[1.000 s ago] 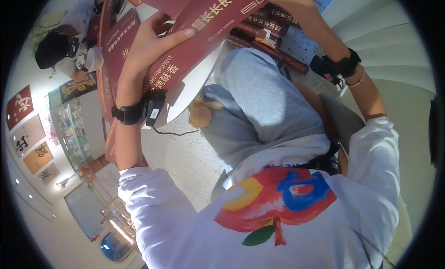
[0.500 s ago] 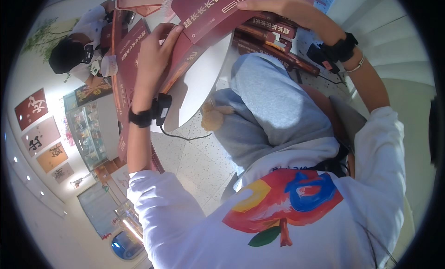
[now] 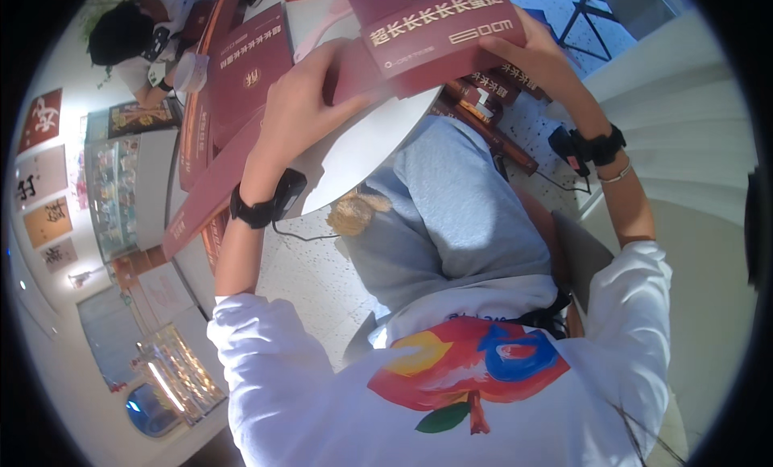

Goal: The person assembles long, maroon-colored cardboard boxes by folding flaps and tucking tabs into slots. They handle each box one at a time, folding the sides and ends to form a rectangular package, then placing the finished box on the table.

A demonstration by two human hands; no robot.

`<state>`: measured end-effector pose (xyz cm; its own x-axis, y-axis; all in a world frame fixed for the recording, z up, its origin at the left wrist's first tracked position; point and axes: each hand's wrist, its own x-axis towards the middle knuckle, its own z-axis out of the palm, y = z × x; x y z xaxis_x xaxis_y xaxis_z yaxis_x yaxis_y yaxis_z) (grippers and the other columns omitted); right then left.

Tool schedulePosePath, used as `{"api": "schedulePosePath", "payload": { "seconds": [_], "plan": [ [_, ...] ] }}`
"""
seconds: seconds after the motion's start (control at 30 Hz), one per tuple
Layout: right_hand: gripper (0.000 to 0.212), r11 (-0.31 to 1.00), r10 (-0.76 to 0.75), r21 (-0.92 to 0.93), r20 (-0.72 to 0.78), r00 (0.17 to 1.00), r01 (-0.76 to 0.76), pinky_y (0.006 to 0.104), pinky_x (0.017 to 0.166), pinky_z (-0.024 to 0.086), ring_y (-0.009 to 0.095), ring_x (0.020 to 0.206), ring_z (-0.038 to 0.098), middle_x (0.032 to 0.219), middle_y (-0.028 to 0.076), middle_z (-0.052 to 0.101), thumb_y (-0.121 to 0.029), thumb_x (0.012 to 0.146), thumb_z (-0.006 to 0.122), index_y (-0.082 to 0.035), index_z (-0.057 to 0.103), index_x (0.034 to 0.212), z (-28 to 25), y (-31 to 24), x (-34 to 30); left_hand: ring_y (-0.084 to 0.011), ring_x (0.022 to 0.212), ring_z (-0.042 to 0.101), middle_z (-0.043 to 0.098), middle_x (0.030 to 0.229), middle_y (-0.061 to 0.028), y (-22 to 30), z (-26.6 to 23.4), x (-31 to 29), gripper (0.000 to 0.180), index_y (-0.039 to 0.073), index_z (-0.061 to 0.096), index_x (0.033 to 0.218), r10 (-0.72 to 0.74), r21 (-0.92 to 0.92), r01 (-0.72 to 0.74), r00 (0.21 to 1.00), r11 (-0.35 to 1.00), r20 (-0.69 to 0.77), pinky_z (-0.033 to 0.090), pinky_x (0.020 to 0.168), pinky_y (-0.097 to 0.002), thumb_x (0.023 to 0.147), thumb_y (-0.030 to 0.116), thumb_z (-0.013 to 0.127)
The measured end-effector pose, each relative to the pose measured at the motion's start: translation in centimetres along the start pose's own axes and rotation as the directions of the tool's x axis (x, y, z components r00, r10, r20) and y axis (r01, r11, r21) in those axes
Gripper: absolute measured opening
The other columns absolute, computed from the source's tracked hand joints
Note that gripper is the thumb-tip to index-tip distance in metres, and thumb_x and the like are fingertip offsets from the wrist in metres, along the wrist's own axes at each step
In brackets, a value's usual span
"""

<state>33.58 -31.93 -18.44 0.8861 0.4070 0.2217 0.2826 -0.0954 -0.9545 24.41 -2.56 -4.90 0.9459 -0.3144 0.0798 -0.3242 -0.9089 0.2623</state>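
Note:
A maroon cardboard box (image 3: 439, 44) with gold printing is held up over the edge of a white round table (image 3: 354, 149). My left hand (image 3: 298, 105) grips the box's left part, thumb on the near face and the other fingers mostly hidden behind. At the right end, my right hand (image 3: 527, 52) clasps it, thumb across the front and fingers out of sight behind. Under my left wrist, a long maroon cardboard strip (image 3: 209, 197) slants down to the left; whether it joins the held box, I cannot tell. Another flat maroon box (image 3: 254, 76) lies beyond my left hand.
Stacked maroon boxes (image 3: 491, 137) stand low on the right, beside my legs. A pink brush-like thing (image 3: 326, 20) lies on the table behind the held box. Across the table at far left, another person (image 3: 133, 44) bends over it. A white curtain (image 3: 684, 105) hangs at right.
The box has swung right and turned so its front and top show more. My left hand has shifted right along with it, thumb now laid flat. The long strip has tilted outward to the lower left.

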Motion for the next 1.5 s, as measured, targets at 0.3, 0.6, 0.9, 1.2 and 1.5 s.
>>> {"api": "schedulePosePath", "payload": {
  "seconds": [0.3, 0.6, 0.9, 1.2, 1.5],
  "plan": [
    [0.060, 0.997, -0.021, 0.080, 0.193, 0.981, 0.005, 0.0307, 0.085, 0.055, 0.018, 0.103, 0.066, 0.115, 0.013, 0.066, -0.015, 0.081, 0.078, -0.002, 0.047, 0.131, -0.9, -2.7, -0.9, -0.0270, 0.082, 0.069, 0.068, 0.096, -0.0177, -1.8, -0.6, 0.5, 0.067, 0.004, 0.057, 0.127, -0.038, -0.236, 0.067, 0.991, 0.969, 0.124, 0.052, 0.077, -0.0355, 0.079, 0.048, 0.069],
    [0.045, 0.953, 0.196, 0.210, 0.126, 0.972, -0.219, 0.0247, 0.057, 0.059, 0.018, 0.078, 0.070, 0.107, 0.012, 0.066, -0.011, 0.087, 0.072, 0.001, 0.049, 0.123, -0.2, -4.1, -1.4, -0.0262, 0.084, 0.069, 0.067, 0.098, -0.0197, -0.2, -1.7, 0.2, 0.066, 0.001, 0.054, 0.128, -0.043, -0.238, 0.082, 0.985, 0.968, 0.165, 0.052, 0.078, -0.0353, 0.081, 0.044, 0.071],
    [0.045, 0.980, 0.124, 0.141, 0.109, 0.986, -0.139, 0.0247, 0.063, 0.058, 0.016, 0.078, 0.069, 0.105, 0.012, 0.066, -0.011, 0.085, 0.073, 0.002, 0.049, 0.122, 0.1, -5.6, -2.0, -0.0282, 0.074, 0.069, 0.068, 0.101, -0.0181, 0.2, -1.4, -0.3, 0.068, 0.005, 0.054, 0.129, 0.058, -0.109, -0.054, 0.998, 0.993, 0.034, 0.053, 0.069, -0.0343, 0.077, 0.042, 0.076],
    [0.035, 0.998, 0.060, 0.018, 0.235, 0.970, -0.066, 0.0279, 0.073, 0.055, 0.016, 0.080, 0.069, 0.100, 0.010, 0.069, -0.018, 0.087, 0.073, -0.001, 0.061, 0.115, -1.4, -5.9, -1.0, -0.0305, 0.077, 0.067, 0.067, 0.109, -0.0149, 1.8, -2.4, -1.1, 0.066, 0.014, 0.051, 0.138, 0.076, -0.027, -0.075, 0.997, 0.997, 0.027, 0.053, 0.070, -0.0349, 0.080, 0.035, 0.073],
    [0.059, 0.977, -0.214, 0.025, 0.085, 0.973, 0.213, 0.0309, 0.096, 0.049, 0.017, 0.108, 0.062, 0.116, 0.012, 0.065, -0.020, 0.079, 0.081, -0.002, 0.054, 0.129, -1.8, -7.4, 3.1, -0.0124, 0.111, 0.057, 0.061, 0.128, -0.0102, -1.8, -4.1, -0.1, 0.048, 0.006, 0.051, 0.139, 0.052, -0.435, 0.012, 0.989, 0.900, 0.135, 0.044, 0.095, -0.0267, 0.096, 0.025, 0.059]
  ]
}}
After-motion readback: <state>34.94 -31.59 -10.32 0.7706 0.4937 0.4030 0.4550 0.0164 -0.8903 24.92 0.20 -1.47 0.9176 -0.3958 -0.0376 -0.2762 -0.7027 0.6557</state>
